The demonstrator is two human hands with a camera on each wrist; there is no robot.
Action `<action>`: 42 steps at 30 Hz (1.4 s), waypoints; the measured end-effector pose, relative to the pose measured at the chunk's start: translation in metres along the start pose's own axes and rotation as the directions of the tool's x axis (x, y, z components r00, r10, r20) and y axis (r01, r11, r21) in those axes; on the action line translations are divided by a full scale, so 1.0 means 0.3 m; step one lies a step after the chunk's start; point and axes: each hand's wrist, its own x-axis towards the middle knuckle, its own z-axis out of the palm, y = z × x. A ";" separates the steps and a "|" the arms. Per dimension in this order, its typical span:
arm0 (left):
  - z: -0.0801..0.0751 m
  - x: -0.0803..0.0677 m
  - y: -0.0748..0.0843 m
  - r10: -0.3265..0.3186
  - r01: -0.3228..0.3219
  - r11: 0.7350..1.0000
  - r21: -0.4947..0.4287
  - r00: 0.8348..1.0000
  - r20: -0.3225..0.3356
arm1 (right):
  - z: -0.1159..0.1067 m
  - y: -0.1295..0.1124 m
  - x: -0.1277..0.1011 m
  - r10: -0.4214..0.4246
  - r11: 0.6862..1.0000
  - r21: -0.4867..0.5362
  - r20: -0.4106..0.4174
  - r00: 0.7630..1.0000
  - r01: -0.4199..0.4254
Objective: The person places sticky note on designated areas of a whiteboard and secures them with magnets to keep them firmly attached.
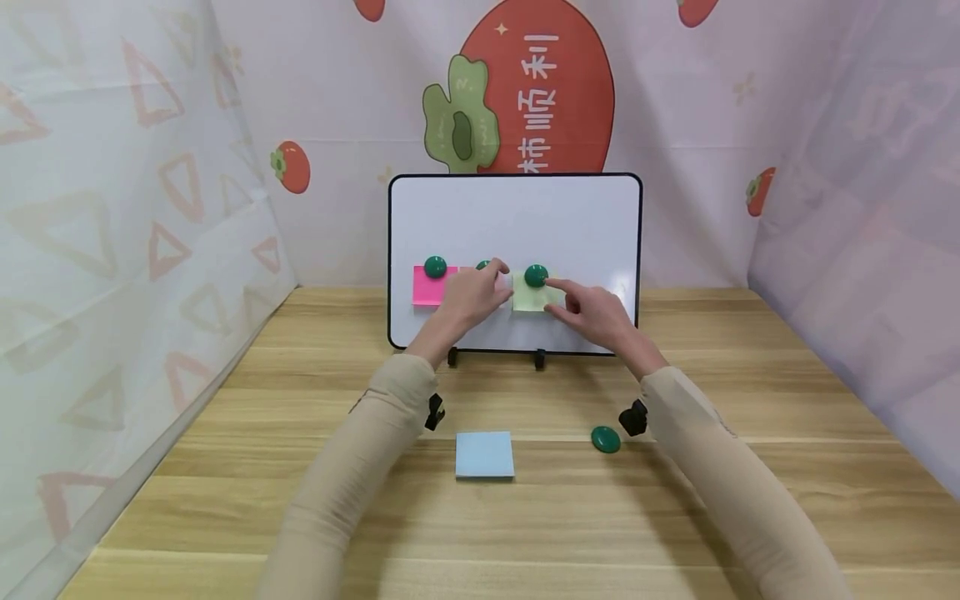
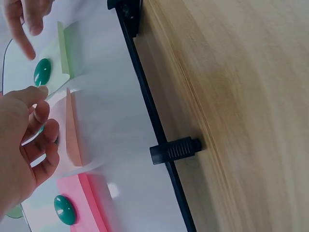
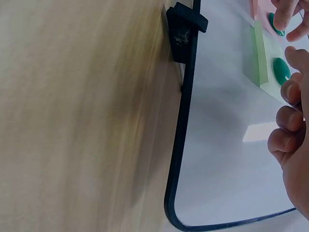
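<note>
Three sticky notes hang in a row on the whiteboard, each under a round green magnet: a bright pink note, a pale pink note and a pale green note. My left hand is in front of the pale pink note, its fingers loosely bent and holding nothing, partly covering that note's magnet. At the pale green note's magnet, the index fingertip of my right hand reaches the right edge. The remaining right fingers are loosely bent, with nothing between them and the thumb.
A light blue sticky note pad lies on the wooden table. To its right is a spare green magnet. Black stand feet support the board's lower edge. A patterned cloth hangs behind the board and along both sides.
</note>
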 end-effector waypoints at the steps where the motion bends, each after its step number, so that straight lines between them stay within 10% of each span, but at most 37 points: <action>1: -0.002 -0.006 -0.004 -0.002 0.002 1.000 -0.011 1.000 0.003 | -0.001 0.002 -0.008 0.002 1.000 0.003 0.006 1.000 -0.002; 16: -0.019 -0.107 -0.046 0.110 -0.072 0.984 -0.165 0.966 0.234 | 0.009 0.001 -0.086 -0.019 1.000 0.021 0.159 0.987 0.015; 35: -0.063 -0.252 -0.054 0.124 -0.066 0.988 -0.139 0.875 0.467 | 0.011 -0.037 -0.189 -0.060 0.997 0.064 0.264 0.963 0.045; 42: -0.071 -0.279 -0.027 0.110 -0.045 0.991 -0.127 0.813 0.571 | 0.002 -0.041 -0.224 -0.083 0.991 0.124 0.302 0.950 0.048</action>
